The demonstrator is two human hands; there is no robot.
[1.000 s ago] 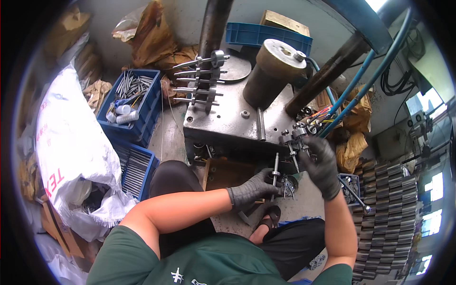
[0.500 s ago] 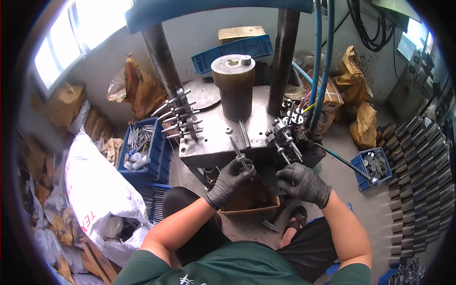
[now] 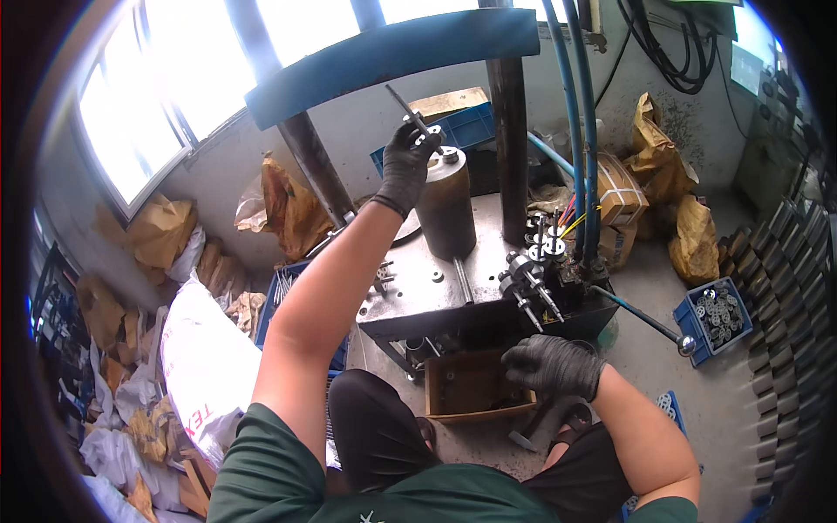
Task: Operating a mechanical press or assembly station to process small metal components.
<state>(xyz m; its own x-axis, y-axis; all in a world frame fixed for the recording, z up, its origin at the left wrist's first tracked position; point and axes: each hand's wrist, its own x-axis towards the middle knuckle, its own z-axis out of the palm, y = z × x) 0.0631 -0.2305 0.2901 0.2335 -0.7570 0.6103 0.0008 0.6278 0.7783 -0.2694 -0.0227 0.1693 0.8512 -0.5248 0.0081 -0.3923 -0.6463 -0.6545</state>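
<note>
My gloved left hand is raised to the top of the thick steel cylinder on the press. Its fingers close around a metal shaft with a disc-like collar, the thin end pointing up and left. The shaft's lower end meets or nearly meets the small round piece on the cylinder top; contact is hard to tell. Lower down, my gloved right hand has its fingers curled in, and whatever they may hold is hidden. Several shafts with collars stand at the table's right front edge.
A blue crossbeam spans the two posts above the steel table. The ball-ended lever sticks out at the right, by a blue bin of toothed discs. Below sits an open wooden box; a white sack leans at left.
My left hand has risen from the table's front to the cylinder top, carrying the shaft. My right hand stays low with fingers curled. The view has tilted upward.
</note>
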